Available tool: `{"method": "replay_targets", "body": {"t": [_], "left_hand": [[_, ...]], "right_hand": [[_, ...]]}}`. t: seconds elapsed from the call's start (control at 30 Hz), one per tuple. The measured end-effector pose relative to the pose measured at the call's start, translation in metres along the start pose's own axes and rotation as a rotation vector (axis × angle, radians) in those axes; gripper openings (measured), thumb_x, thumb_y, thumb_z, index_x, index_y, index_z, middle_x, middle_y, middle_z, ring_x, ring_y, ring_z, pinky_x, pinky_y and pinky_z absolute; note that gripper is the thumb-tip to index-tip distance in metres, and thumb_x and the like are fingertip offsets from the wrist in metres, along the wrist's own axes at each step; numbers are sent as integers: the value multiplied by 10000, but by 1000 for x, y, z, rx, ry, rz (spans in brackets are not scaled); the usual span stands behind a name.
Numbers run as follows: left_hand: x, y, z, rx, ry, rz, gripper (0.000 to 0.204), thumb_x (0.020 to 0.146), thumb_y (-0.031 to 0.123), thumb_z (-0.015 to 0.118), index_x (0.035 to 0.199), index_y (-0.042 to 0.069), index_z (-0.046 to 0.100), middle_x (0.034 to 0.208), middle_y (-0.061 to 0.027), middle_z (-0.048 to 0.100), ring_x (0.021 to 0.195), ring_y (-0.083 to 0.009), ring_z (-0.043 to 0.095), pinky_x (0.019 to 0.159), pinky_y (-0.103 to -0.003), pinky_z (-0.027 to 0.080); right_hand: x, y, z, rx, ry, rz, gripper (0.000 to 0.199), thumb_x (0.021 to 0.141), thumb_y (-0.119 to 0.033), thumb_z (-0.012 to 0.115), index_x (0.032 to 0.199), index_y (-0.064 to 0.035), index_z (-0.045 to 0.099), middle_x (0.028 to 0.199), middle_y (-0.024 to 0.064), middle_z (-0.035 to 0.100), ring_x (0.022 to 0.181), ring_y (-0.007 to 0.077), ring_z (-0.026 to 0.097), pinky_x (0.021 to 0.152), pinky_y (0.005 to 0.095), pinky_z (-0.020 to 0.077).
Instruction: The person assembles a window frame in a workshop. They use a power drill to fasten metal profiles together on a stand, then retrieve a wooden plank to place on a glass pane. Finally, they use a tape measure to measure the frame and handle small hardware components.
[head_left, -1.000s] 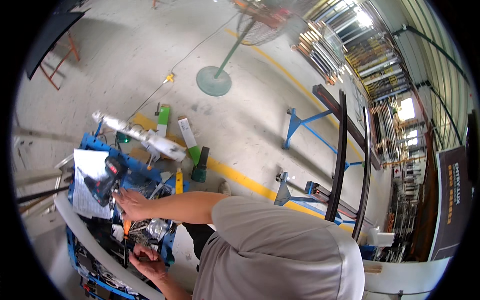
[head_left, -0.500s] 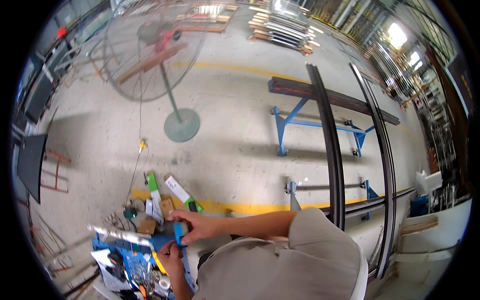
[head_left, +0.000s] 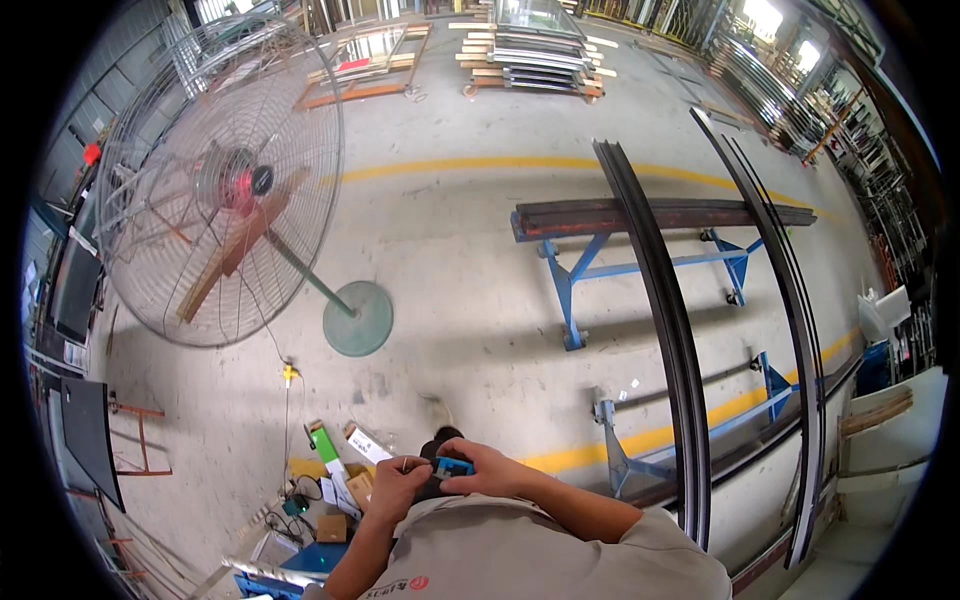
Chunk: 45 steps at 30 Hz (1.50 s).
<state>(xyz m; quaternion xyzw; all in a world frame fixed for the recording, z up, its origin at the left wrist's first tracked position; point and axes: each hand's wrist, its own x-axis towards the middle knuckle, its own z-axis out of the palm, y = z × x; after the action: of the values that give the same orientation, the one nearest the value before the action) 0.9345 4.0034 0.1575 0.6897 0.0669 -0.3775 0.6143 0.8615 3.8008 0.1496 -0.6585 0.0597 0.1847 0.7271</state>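
Note:
My right hand [head_left: 487,470] is wrapped round a small blue, boxy object [head_left: 456,467] with a grey part at its near side; its exact kind is too small to tell. Close against it is my left hand [head_left: 398,487], its fingers pinched together at the object's left end. Whatever those fingertips hold, if anything, is too small to make out. Both hands are in front of my chest, above a dark shoe [head_left: 440,445] on the floor.
Left stands a large caged fan [head_left: 358,318] on a round green base. Long dark metal profiles [head_left: 660,290] rest across blue wheeled stands [head_left: 565,295] at right. Cartons [head_left: 332,528], cables and a blue workbench [head_left: 318,560] lie at lower left.
Both hands have moved right, away from the cluttered workbench, to in front of my chest, with the blue object still in my right hand. The view has turned, so the bench mostly drops out.

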Motion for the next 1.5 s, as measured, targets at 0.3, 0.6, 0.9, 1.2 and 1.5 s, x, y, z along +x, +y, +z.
{"method": "replay_targets", "body": {"t": [0.3,0.6,0.9,1.2,1.5], "left_hand": [[244,166,11,145,-65,359,297,968,233,566,963,-9,737,629,-2,576,548,-65,478,489,-248,373],[440,344,87,-78,-379,241,302,985,186,501,911,-42,685,609,-9,521,531,-97,450,499,-269,370],[649,513,190,-315,-489,87,224,988,123,515,1070,-29,658,931,-91,657,763,-164,611,722,-317,516],[785,660,297,-38,-734,234,289,1016,172,507,1149,-45,643,1103,-113,659,1025,-193,631,917,-329,508],[964,757,375,118,-1101,146,367,955,292,585,1101,-26,695,1105,-108,683,1055,-196,624,940,-334,493]], "right_hand": [[190,-117,-109,405,295,55,370,1001,-192,590,1291,6,474,1044,64,615,897,136,630,819,310,555],[309,-190,-279,886,425,-389,461,976,-383,575,1231,1,559,1075,91,664,983,196,643,852,348,519],[433,-255,-495,56,573,-488,460,803,-362,779,1064,-6,649,1381,210,459,1229,313,507,1007,400,435],[516,-345,-686,93,459,-412,430,837,-334,730,1074,11,633,1139,107,566,1002,169,530,853,311,454],[625,-371,-848,684,404,-329,659,794,-439,736,1254,11,592,1139,114,635,1026,217,613,872,348,506]]}}
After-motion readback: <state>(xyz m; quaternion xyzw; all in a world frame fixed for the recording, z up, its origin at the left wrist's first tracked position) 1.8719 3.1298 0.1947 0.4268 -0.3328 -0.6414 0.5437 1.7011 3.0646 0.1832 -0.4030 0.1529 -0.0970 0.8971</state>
